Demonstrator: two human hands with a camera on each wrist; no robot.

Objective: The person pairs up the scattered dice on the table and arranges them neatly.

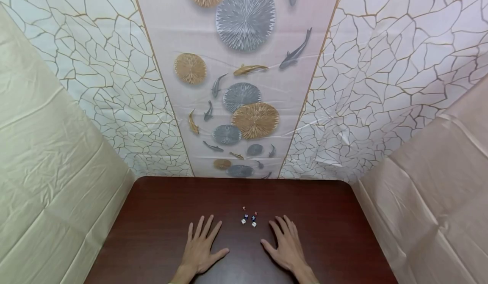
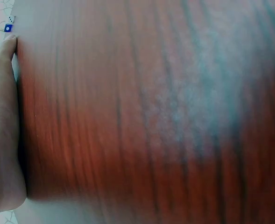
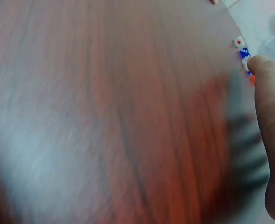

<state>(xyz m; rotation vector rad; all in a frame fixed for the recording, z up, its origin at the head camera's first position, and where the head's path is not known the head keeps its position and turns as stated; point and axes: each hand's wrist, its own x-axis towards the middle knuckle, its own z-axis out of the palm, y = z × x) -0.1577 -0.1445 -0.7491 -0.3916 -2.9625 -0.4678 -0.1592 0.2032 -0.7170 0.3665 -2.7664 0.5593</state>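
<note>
Several small dice lie in a loose cluster on the dark red-brown table [image 1: 160, 203], between the hands. Farthest back are two red dice, one a red die [image 1: 244, 208]. Two blue ones sit in the middle, among them a blue die [image 1: 253, 218], and nearest are two white ones, including a white die [image 1: 254, 224]. To their left the left hand [image 1: 200, 248] rests with fingers spread, holding nothing. On the other side the right hand [image 1: 286, 244], also empty, has its fingers extended and thumb apart. In the right wrist view the thumb [image 3: 270, 93] partly hides the dice.
A patterned cloth [image 1: 244, 72] with fish and round motifs hangs behind the table's back edge. Plain beige cloths enclose the sides, a left cloth [image 1: 45, 169] and a right cloth [image 1: 431, 182]. Light glares off the tabletop in both wrist views.
</note>
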